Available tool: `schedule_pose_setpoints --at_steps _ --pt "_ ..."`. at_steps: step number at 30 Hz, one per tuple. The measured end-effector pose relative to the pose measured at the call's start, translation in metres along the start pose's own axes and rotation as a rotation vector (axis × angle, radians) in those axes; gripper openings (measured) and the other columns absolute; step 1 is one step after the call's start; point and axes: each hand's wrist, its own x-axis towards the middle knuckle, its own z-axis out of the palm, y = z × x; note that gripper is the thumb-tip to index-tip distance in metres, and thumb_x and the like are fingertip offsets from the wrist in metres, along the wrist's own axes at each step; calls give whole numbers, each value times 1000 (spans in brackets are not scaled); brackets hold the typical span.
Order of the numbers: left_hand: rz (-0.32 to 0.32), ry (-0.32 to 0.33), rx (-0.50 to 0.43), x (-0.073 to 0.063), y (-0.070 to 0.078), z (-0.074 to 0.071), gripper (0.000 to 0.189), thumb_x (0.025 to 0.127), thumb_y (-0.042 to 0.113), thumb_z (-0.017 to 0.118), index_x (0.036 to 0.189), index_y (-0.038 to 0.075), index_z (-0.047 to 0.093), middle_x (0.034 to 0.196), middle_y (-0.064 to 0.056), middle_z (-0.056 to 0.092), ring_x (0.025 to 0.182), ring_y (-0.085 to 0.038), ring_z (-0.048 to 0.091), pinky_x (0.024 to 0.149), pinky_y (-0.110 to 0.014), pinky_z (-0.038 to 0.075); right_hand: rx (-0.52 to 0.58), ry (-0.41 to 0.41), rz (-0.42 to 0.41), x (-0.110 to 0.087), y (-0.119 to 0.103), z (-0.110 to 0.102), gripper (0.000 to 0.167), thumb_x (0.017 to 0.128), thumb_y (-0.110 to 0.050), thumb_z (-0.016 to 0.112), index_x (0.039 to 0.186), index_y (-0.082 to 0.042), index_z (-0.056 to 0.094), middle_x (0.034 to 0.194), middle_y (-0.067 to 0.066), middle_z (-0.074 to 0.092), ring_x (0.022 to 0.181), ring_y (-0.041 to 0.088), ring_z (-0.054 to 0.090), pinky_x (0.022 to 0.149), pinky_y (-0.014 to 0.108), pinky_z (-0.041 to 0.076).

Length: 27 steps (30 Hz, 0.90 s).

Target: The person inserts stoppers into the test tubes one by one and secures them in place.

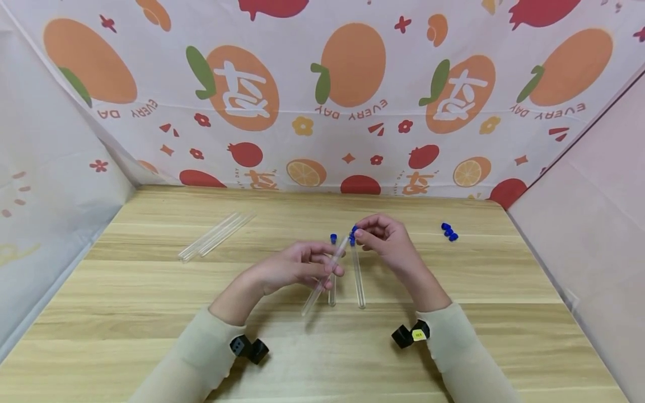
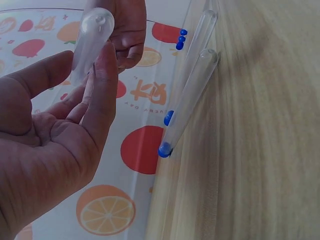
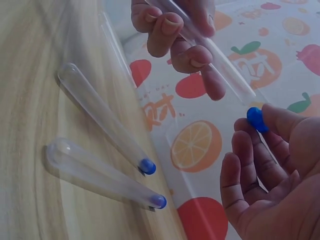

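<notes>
My left hand (image 1: 302, 266) pinches a clear test tube (image 3: 220, 60) between thumb and fingers, holding it tilted above the table with its mouth toward the right hand. Between thumb and forefinger, my right hand (image 1: 385, 240) pinches a small blue cap (image 3: 255, 119), right at the tube's open end. Two test tubes with blue caps lie below the hands: one capped tube (image 1: 359, 280) nearer the right hand, the other capped tube (image 1: 332, 296) partly hidden behind the left fingers. In the left wrist view, the held tube's rounded end (image 2: 97, 25) points at the camera.
Several uncapped test tubes (image 1: 216, 236) lie side by side at the back left of the wooden table (image 1: 151, 313). A few loose blue caps (image 1: 450, 232) sit at the back right. A fruit-patterned cloth (image 1: 302, 145) hangs behind the table.
</notes>
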Motion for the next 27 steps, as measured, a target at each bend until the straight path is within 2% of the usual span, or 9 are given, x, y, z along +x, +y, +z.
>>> schedule_pose_setpoints --at_steps 5,11,22,27 --pt "16 -2 4 1 -3 1 46 101 10 56 145 -1 43 126 -29 62 89 -20 70 82 -40 60 6 -35 -16 1 5 3 21 97 -14 67 111 0 63 98 7 72 86 16 66 75 28 56" --pt "29 -23 14 2 -5 1 45 102 10 56 144 1 45 122 -21 66 88 -21 70 82 -41 60 14 -54 -6 2 8 3 20 97 -13 66 110 1 63 93 -1 72 86 17 66 76 29 56" --pt "20 0 7 5 -4 -2 45 103 11 55 144 -2 43 125 -27 63 87 -19 70 78 -37 60 4 -66 -3 5 4 4 21 97 -15 66 111 1 64 96 2 71 87 17 67 78 31 57" --pt "20 11 -2 7 -6 -4 44 103 11 55 143 -2 44 124 -28 63 86 -19 70 76 -35 61 12 -72 13 4 2 6 22 97 -12 66 114 0 62 98 6 71 90 22 67 78 30 57"
